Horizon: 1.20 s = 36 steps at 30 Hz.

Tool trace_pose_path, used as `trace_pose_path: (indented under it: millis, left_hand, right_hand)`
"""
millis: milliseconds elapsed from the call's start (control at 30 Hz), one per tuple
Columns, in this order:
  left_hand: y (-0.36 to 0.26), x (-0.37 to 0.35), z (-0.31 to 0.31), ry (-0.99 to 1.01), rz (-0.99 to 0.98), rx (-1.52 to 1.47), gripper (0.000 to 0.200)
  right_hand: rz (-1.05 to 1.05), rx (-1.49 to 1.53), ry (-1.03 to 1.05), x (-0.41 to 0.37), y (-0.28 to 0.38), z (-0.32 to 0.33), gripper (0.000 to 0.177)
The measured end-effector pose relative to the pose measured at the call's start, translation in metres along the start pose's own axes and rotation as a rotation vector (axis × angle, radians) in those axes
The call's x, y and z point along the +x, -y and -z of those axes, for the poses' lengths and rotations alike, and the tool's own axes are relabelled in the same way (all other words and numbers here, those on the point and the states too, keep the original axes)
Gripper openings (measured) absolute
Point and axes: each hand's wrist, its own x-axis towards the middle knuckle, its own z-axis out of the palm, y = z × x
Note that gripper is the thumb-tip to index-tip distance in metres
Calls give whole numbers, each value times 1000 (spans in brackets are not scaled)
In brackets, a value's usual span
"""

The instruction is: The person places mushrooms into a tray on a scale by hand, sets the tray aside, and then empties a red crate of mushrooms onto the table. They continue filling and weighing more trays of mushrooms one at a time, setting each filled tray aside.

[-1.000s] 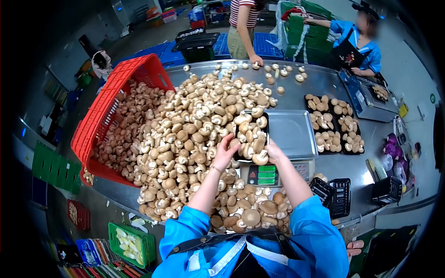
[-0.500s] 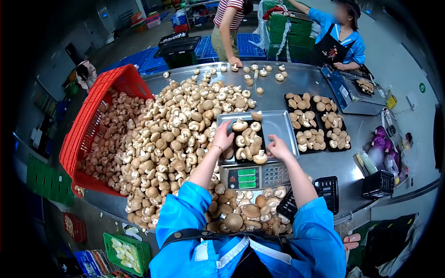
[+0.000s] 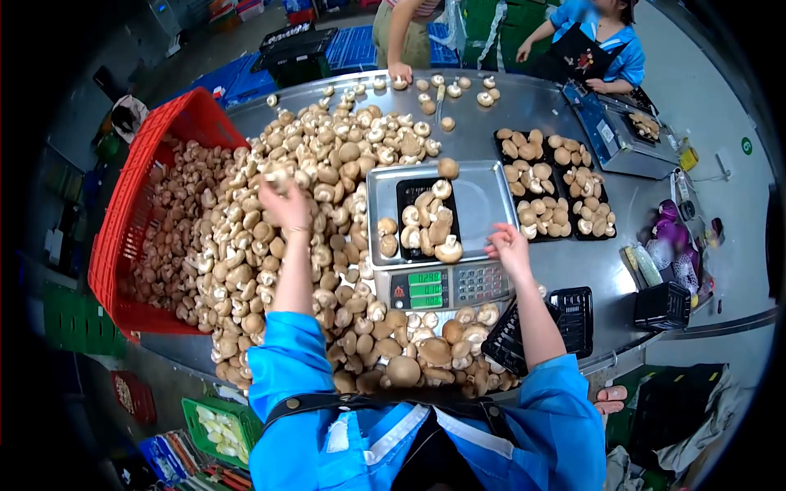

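Observation:
My left hand (image 3: 286,206) is over the big pile of mushrooms (image 3: 327,164), its fingers closed around a pale mushroom (image 3: 278,177), slightly blurred. On the metal pan (image 3: 475,196) of a digital scale (image 3: 442,286) lies a black plastic tray (image 3: 416,193) partly filled with mushrooms. A few loose mushrooms rest on the pan beside the tray. By the right edge of the pan, my right hand (image 3: 511,245) holds nothing, fingers loosely bent and apart. Green digits glow on the scale's display.
A tipped red crate (image 3: 115,245) spills mushrooms at the left. Several filled trays (image 3: 544,217) stand right of the scale, near empty black trays (image 3: 571,323) and another weighing machine (image 3: 626,147). Two co-workers are across the steel table (image 3: 483,135), one hand (image 3: 399,72) at its far edge.
My left hand has gone from the tray leftward over the pile, and a mushroom from the tray's upper end is gone. My right hand has drawn back to the pan's right edge.

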Motion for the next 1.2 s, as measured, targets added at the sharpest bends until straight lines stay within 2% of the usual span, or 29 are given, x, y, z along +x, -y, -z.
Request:
trace_pose_path:
  millis: [33, 67, 133, 167, 200, 233, 300, 333, 367, 400, 467, 500, 533, 567, 600, 667, 800, 833, 900, 967, 1067, 1133, 1167, 1200]
  left_hand:
    - [15, 15, 11, -63, 41, 85, 66]
    - [26, 23, 22, -61, 11, 311, 71]
    - [38, 23, 36, -116, -203, 373, 72]
    - [23, 14, 39, -95, -314, 460, 72]
    - [8, -5, 40, 123, -237, 167, 67]
    - [12, -22, 34, 241, -445, 220, 58]
    - [17, -54, 18, 722, -552, -21, 46]
    - [12, -68, 13, 832, -715, 15, 45]
    - [1, -85, 13, 946, -651, 65, 46]
    - [7, -94, 5, 1006, -617, -33, 52]
    - [0, -104, 1, 1110, -609, 23, 62]
    - [1, -109, -4, 1157, -575, 71, 71]
    - [-2, -112, -5, 1155, -571, 69, 71]
    - [-6, -115, -4, 1177, -590, 194, 72]
    - [-10, -114, -6, 1189, -614, 320, 73]
    - [-8, -115, -10, 1165, -623, 332, 69]
    - [-14, -115, -6, 1159, -600, 289, 63]
    - [-16, -118, -4, 1153, -590, 294, 63]
    - [-22, -122, 0, 1124, -595, 300, 62]
    - [-21, -122, 2, 1086, -509, 197, 54]
    - [-9, -120, 8, 898, -410, -9, 47]
    - [-10, -115, 20, 784, -352, 3, 49]
    - [-4, -112, 23, 711, -385, 7, 52]
    - [1, -112, 28, 693, -330, -10, 52]
  right_hand:
    - [8, 0, -9, 1, 1, 1, 25]
    - [10, 12, -27, 4, 2, 1, 24]
    - [46, 62, -39, 11, 2, -3, 23]
    - [39, 65, -34, 17, 4, -8, 23]
    - [63, 76, -36, 22, 5, -14, 22]
    - [84, 86, -39, 25, 6, -19, 21]
    - [86, 87, -26, 33, 11, -31, 21]
    - [103, 90, -15, 37, 13, -37, 20]
    - [104, 65, -12, 42, 13, -40, 18]
    - [103, 60, -13, 48, 12, -43, 18]
    - [194, -130, -58, 63, 15, -46, 17]
    - [196, -135, -57, 74, 20, -46, 17]
    - [340, -334, -115, 85, 26, -46, 19]
    - [485, -532, -172, 95, 30, -46, 22]
    - [493, -529, -172, 105, 33, -49, 22]
    - [658, -674, -76, 129, 32, -60, 27]
    - [539, -840, 93, 159, 22, -84, 27]
    - [532, -817, 177, 169, 17, -86, 26]
    - [496, -870, 128, 165, 26, -91, 25]
    - [479, -889, 125, 168, 30, -91, 25]
    - [468, -789, 92, 161, 44, -95, 28]
    - [600, -531, 115, 143, 61, -105, 34]
    - [618, -396, 225, 137, 65, -114, 38]
    - [511, -399, 375, 129, 70, -117, 37]
